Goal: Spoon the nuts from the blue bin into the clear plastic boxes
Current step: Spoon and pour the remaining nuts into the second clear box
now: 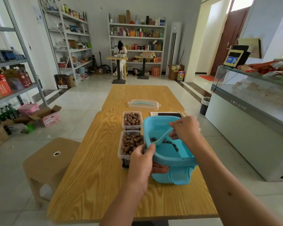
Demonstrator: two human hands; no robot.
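The blue bin (173, 158) is tilted toward the left on the wooden table, with a few dark nuts (171, 145) left on its bottom. My left hand (142, 162) grips its near left rim, thumb over the edge. My right hand (185, 129) holds a pale blue spoon (162, 137) whose bowl lies among the nuts inside the bin. Two clear plastic boxes stand left of the bin: the near box (129, 145) and the far box (132, 120), both heaped with brown nuts.
A clear lid with a blue handle (144, 104) lies farther back on the table (95, 176). A dark phone on paper (169, 114) sits behind the bin. A wooden stool (51, 159) stands at the left, a glass freezer counter (252, 115) at the right.
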